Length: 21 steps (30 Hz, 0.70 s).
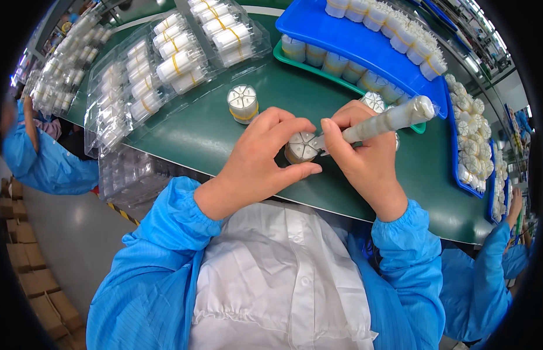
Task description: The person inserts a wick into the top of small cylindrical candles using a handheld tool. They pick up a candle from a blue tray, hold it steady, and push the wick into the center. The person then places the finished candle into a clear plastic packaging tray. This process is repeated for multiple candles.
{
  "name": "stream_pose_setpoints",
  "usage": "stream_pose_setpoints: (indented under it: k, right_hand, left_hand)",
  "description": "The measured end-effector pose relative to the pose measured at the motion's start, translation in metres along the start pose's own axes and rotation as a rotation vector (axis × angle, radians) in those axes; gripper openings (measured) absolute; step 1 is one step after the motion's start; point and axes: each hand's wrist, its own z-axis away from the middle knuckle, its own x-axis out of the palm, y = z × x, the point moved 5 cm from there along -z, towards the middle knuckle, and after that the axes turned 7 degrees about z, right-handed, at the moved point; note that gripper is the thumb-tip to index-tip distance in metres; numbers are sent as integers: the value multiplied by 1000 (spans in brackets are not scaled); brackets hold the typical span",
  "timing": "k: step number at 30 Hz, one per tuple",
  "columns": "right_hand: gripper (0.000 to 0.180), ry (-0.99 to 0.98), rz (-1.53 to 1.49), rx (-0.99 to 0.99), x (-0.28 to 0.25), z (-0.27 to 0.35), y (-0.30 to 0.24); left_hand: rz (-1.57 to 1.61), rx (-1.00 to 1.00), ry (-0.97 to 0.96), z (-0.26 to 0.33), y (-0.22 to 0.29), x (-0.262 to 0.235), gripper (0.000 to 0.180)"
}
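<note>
My left hand (pixel 254 151) curls its thumb and fingers around a short round bundle (pixel 302 146) of white wedge-shaped pieces, standing upright on the green table. In my right hand (pixel 367 163) is a tool with a thick handle wrapped in pale tape (pixel 394 118). Its handle slopes up to the right, and its narrow end meets the bundle's top edge; the tip's exact shape is too small to tell. A similar bundle (pixel 243 105) with a yellow rubber band stands beyond my left hand. Another bundle (pixel 373 102) shows behind my right hand, partly hidden.
A blue tray (pixel 324 26) with several banded bundles overlaps a green tray (pixel 277 51) at the back. Clear plastic trays (pixel 257 41) of white tubes lie at the left. Another blue tray (pixel 456 157) stands right. Co-workers' blue sleeves (pixel 49 163) show at both sides.
</note>
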Motion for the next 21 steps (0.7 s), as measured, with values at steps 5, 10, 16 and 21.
stream_pose_setpoints:
  k: [5,10,16,21]
  right_hand:
    - [13,0,27,-100,3,0,1]
    - [13,124,-50,-74,-5,1,3]
    - [15,0,-60,87,0,-1,3]
    - [15,-3,-1,-16,3,1,5]
  left_hand:
    - [-105,42,26,1,-1,0,56]
    - [33,-1,16,4,-5,1,65]
    - [113,-32,-41,4,-7,3,68]
    - [-135,16,-32,0,0,0,65]
